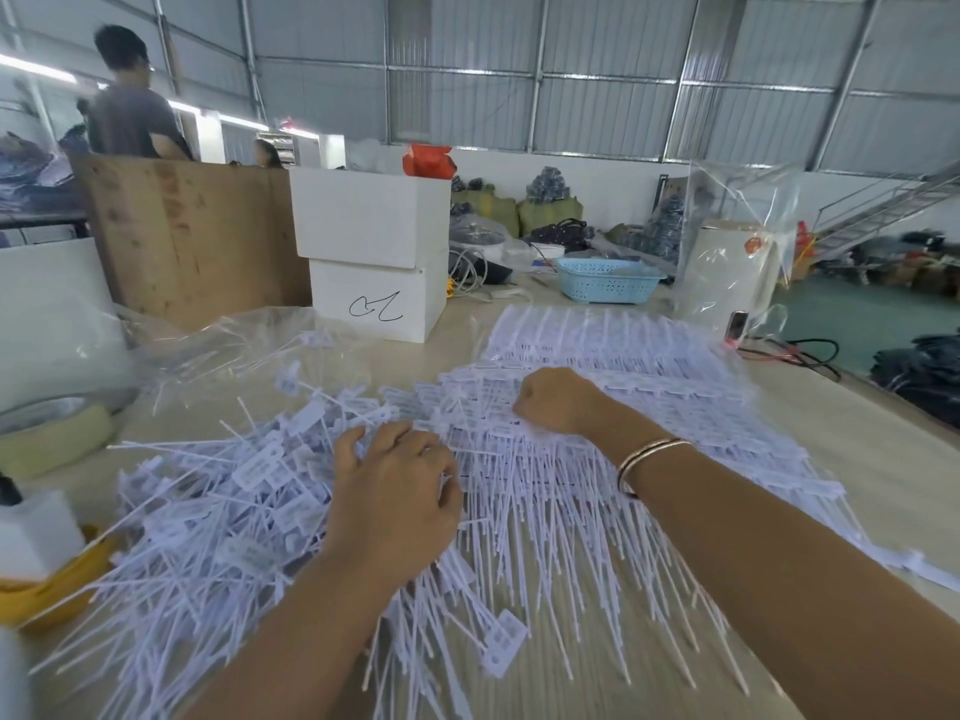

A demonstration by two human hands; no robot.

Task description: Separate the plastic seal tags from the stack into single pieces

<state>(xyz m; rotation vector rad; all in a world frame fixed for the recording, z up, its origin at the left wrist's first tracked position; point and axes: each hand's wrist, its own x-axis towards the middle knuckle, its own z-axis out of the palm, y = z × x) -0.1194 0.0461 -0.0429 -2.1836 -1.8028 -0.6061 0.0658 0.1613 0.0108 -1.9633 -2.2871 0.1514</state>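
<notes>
Centre of the frame: left hand (pixel 397 504) palm-down, fingers curled onto the near edge of a flat stack of joined white plastic seal tags (pixel 582 459). Cannot tell whether any tag is actually pinched — fingertips hidden under the knuckles. Right hand (pixel 558 402) higher and right of centre, clenched on the top rows of the same stack, thumb side buried in the tags; gold and dark bangles (pixel 649 457) at the wrist. Stack spread from centre toward the right edge, thin pointed tails fanning down toward the lower middle.

Left of centre and lower left: loose heap of single white seal tags (pixel 208 517), each a small rectangular tab with a long thin strap, lying crossed at all angles. Print on the tabs too blurred to read.

Pale wood-grain table (pixel 883 459) smooth and bare at the right. Crinkled clear plastic bag (pixel 218 350) upper left of the heap. Two stacked white foam boxes (pixel 374 252) behind, the lower one marked with a black scrawl. Light blue perforated plastic basket (pixel 605 280) further back — upper middle. Yellow object at the lower-left edge cut off, unidentifiable.
</notes>
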